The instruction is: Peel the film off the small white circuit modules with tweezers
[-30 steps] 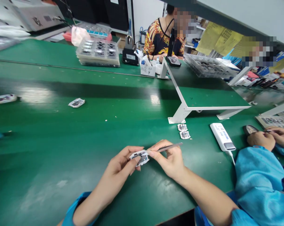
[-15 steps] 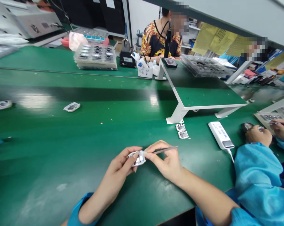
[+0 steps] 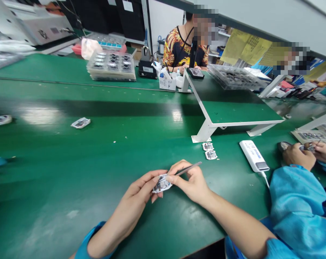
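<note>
Bright overhead light leaves white glare on the glossy green desk [image 3: 41, 116], and the frame's edges bend noticeably.

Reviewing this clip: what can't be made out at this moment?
Head view:
- White-framed part: underside hidden by the left hand.
- Tweezers: lower end hidden by the right hand.
- Two white pieces: surface details too small.
- Item in the co-worker's hands: mostly covered by fingers.

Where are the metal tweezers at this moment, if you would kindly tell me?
In the head view, low and just right of centre, the tweezers are pinched in the right hand, beside the white-framed part held in the left hand.
</note>
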The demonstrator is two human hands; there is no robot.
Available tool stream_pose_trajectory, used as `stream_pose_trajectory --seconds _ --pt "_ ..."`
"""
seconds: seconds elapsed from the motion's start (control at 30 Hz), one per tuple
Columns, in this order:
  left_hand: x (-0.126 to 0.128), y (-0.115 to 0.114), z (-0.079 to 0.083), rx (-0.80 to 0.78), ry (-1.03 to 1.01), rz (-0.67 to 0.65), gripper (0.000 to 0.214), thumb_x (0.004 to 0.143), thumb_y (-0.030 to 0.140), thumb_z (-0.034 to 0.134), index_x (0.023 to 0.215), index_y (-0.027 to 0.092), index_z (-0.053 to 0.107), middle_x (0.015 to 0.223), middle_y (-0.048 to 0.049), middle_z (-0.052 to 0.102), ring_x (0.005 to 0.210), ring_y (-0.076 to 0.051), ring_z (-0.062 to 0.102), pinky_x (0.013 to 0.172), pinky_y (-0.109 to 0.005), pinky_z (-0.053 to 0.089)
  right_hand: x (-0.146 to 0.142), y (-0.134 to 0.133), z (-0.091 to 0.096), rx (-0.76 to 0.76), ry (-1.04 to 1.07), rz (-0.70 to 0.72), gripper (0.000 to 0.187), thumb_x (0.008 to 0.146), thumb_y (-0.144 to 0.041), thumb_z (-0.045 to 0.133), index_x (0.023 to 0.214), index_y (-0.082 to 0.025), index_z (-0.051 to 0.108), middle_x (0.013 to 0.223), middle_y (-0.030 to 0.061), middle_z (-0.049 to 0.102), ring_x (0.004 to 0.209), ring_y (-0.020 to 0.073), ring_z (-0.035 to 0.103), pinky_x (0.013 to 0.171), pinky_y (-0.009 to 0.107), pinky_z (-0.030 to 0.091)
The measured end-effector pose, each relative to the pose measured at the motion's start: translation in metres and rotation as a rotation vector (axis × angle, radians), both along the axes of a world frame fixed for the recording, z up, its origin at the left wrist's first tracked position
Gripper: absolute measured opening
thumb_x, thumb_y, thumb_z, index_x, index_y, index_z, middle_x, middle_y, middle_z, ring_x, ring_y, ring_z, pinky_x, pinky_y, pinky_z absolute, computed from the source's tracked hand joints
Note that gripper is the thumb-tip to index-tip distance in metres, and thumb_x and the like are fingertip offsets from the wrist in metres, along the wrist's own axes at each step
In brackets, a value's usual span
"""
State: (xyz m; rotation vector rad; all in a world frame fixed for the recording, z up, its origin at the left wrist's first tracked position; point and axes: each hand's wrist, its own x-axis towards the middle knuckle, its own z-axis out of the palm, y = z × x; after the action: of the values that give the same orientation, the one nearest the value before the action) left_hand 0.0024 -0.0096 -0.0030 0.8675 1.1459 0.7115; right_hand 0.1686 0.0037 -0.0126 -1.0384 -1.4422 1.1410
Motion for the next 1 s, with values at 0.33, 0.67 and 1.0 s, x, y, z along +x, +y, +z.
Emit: stream_pose_trajectory --seconds 0.33,0.67,1.0 --pt "-0.0012 -0.0011 0.0003 0.061 0.052 -0.053 0.046 0.081 0.042 0.051 0.116 0.012 0.053 0.077 -0.0023 0.057 0.068 -0.006 0.047 0.061 -0.016 0.037 0.0000 -0.0001 0.0008 -0.136 0.044 -0.092 0.018 0.074 -0.032 0.070 0.075 -0.016 0.062 0.073 0.0022 0.065 0.068 0.0146 0.060 0.067 0.027 0.048" --pt "-0.0009 -0.0012 -0.0038 0.149 0.137 -0.080 0.047 0.080 0.044 0.051 0.115 0.013 0.054 0.081 -0.0039 0.061 0.068 -0.007 0.050 0.063 -0.016 0.041 -0.0005 0.0009 -0.0017 -0.148 0.034 -0.085 0.019 0.073 -0.034 0.071 0.075 -0.016 0.062 0.073 0.0025 0.066 0.069 0.0150 0.061 0.067 0.027 0.048" --pt "-0.0027 -0.0013 -0.0033 0.201 0.175 -0.095 0.046 0.080 0.043 0.052 0.116 0.015 0.056 0.083 -0.0050 0.062 0.070 -0.007 0.052 0.064 -0.015 0.043 0.0005 0.0017 -0.0003 -0.158 0.064 -0.079 0.019 0.073 -0.033 0.070 0.074 -0.016 0.062 0.071 0.0023 0.065 0.066 0.0141 0.059 0.065 0.027 0.048"
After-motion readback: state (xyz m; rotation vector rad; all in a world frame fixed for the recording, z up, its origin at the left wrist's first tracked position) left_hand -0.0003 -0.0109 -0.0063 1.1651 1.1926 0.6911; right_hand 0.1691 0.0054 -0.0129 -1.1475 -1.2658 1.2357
